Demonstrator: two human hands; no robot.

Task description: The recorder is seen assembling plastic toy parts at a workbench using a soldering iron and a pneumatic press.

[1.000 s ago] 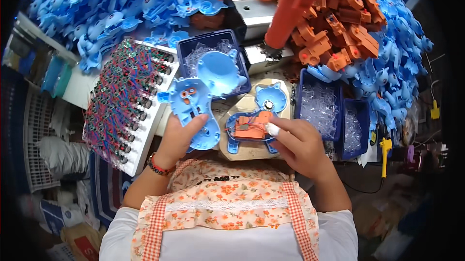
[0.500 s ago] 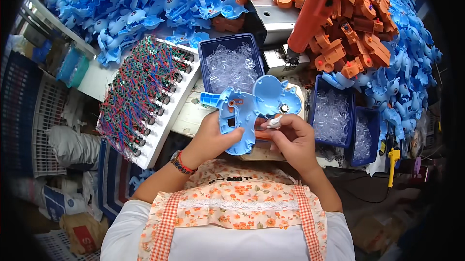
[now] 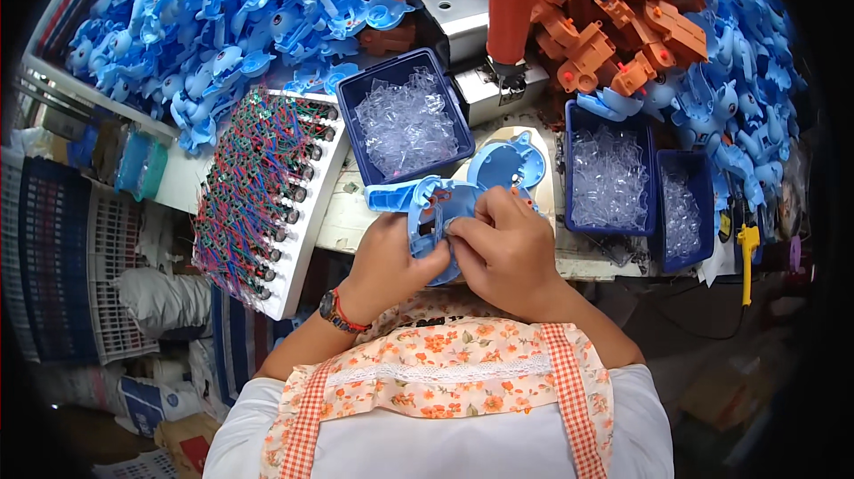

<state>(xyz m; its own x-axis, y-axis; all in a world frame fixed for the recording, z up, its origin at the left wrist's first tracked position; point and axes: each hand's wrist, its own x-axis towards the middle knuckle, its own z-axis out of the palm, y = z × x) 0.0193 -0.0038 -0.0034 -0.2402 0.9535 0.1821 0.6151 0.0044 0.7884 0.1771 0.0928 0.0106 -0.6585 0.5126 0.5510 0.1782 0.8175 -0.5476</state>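
While the left hand [image 3: 391, 257] grasps a blue shell [image 3: 456, 203] on the near side of the largest navy bin [image 3: 374, 79], the right hand [image 3: 509, 252] curls its fingers against that shell; whether they pinch anything, I cannot tell.

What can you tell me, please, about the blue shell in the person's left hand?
The blue shell looks like glossy moulded plastic: a hollow, curved piece with its inside partly showing, a tab jutting out to the left and an opening through its wall. It is held tilted at the near edge of the bench. The left hand grips it; the right hand has its fingertips at the inner side, hiding part of it.
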